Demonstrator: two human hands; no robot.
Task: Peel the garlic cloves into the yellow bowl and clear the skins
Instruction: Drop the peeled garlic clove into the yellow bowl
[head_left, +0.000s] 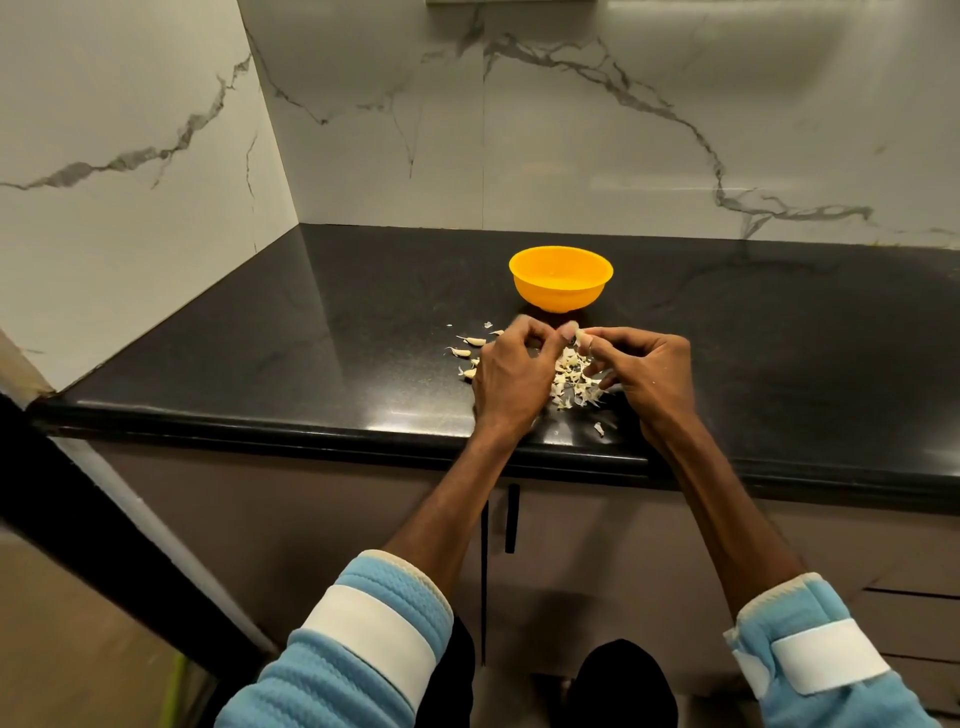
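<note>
A yellow bowl stands on the black counter, just beyond my hands. My left hand and my right hand meet fingertip to fingertip over the counter and pinch a small garlic clove between them. Under and between the hands lies a pile of pale garlic skins. A few unpeeled cloves lie on the counter left of my left hand. What the bowl holds cannot be seen from here.
A stray bit of skin lies near the counter's front edge. Marble walls close the counter at the back and the left. Cabinet doors with a dark handle are below the counter edge.
</note>
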